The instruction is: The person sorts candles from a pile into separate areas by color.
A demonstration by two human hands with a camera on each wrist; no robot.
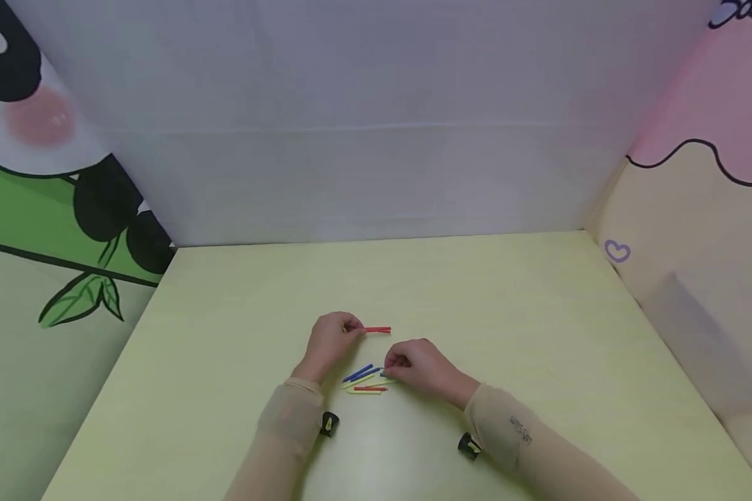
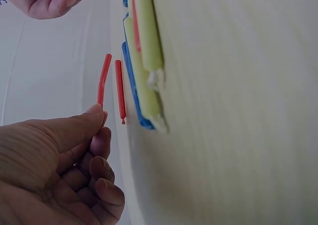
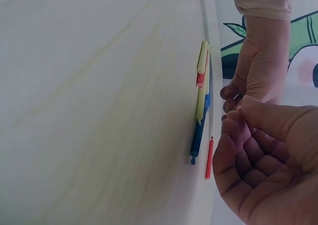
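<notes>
My left hand [image 1: 333,339] pinches a thin red candle [image 2: 103,78] between thumb and forefinger, its free end pointing away from the fingertips. A second red candle [image 2: 120,91] lies on the table close beside it. Just nearer to me is a loose pile with blue candles [image 1: 358,373], yellow candles [image 1: 365,392] and a red candle [image 1: 371,389], some overlapping. At the pile's right edge is my right hand [image 1: 425,363]. Its thumb and forefinger tips meet and the other fingers curl; no candle shows between them in the right wrist view [image 3: 268,155].
The pale yellow table [image 1: 539,313] reaches back to a plain greyish wall [image 1: 376,181]. Painted panels stand at the left [image 1: 50,229] and the right [image 1: 695,264]. Small black devices [image 1: 329,424] sit at both wrists.
</notes>
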